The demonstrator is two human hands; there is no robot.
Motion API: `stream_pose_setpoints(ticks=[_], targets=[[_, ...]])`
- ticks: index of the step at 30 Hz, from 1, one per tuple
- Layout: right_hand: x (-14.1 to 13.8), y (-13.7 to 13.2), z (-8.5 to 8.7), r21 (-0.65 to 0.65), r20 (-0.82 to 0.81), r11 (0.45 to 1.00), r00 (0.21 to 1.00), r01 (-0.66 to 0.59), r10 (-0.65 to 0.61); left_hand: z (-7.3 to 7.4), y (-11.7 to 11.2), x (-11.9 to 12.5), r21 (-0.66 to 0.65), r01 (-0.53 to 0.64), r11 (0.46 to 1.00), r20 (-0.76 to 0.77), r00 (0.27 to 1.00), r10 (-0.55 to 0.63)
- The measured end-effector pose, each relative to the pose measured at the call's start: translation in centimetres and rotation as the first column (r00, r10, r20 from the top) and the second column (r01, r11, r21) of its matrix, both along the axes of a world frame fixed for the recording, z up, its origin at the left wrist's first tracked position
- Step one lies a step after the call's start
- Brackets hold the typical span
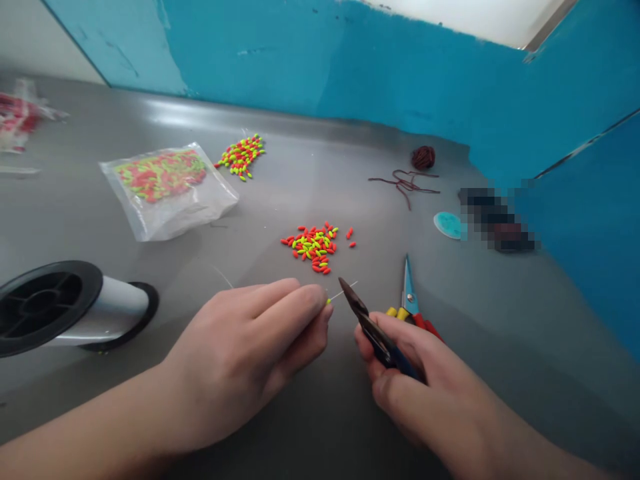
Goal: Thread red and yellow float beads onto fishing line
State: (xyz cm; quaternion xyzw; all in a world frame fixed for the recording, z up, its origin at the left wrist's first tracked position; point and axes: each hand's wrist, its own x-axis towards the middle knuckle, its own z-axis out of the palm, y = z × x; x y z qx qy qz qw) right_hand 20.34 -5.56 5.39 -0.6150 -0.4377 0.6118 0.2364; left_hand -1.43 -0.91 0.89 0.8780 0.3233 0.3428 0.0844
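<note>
My left hand point(260, 347) is closed in a pinch on a small yellow-green bead point(329, 302). A thin clear line point(345, 291) sticks out of the bead to the right. My right hand point(420, 387) is wrapped around a pair of dark pliers point(373, 327) with dark blue handles. The pliers' pointed tip is close to the free end of the line; whether they touch is unclear. Just beyond both hands lies a loose pile of red and yellow-green oval beads point(313, 247). Scissors point(409, 290) with red and yellow handles lie partly hidden behind my right hand.
A large spool point(120, 310) of clear line stands at left. Behind it are a plastic bag point(185, 210) of beads and a second bead pile point(243, 157). Brown cord point(423, 158), a turquoise disc point(449, 225) and a blurred-out item lie at right. Blue walls point(300, 60) edge the surface.
</note>
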Motion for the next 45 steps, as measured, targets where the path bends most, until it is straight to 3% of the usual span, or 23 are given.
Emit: stream_pose_setpoints(ticks=[4,8,11,14,17,21,33,45], targets=[[-0.2,-0.4,-0.4,0.038,0.088,0.999,0.996,0.018,-0.021,0.7,0.2,0.2,-0.246,-0.005,0.969,0.042,0.999,0.015],[-0.2,-0.4,-0.6,0.050,0.072,0.999,0.997,0.002,-0.005,1.4,0.7,0.4,-0.506,0.032,0.862,0.115,0.993,0.030],[-0.4,-0.2,-0.5,0.046,0.072,0.999,0.997,0.008,-0.012,1.4,0.8,0.6,-0.588,0.043,0.808,0.153,0.987,0.059],[-0.5,-0.1,-0.6,0.034,0.027,0.999,0.999,0.021,-0.022,1.2,0.7,0.5,-0.513,0.031,0.858,0.126,0.991,0.039],[0.1,0.1,-0.8,-0.006,0.001,1.000,1.000,0.029,-0.029,1.2,0.7,0.2,-0.301,0.026,0.953,0.066,0.998,-0.006],[2.0,0.9,-0.8,-0.124,-0.142,0.982,0.977,0.140,-0.157,1.4,0.7,-0.2,-0.144,0.021,0.989,-0.007,1.000,-0.022],[3.4,0.0,-1.5,-0.112,-0.090,0.987,0.988,0.119,-0.129,1.1,0.8,-0.3,-0.132,-0.032,0.991,0.012,0.999,0.034],[2.9,0.9,-0.9,-0.118,-0.094,0.987,0.988,0.110,-0.121,0.8,1.1,-0.1,-0.194,-0.050,0.980,-0.041,0.998,0.043]])
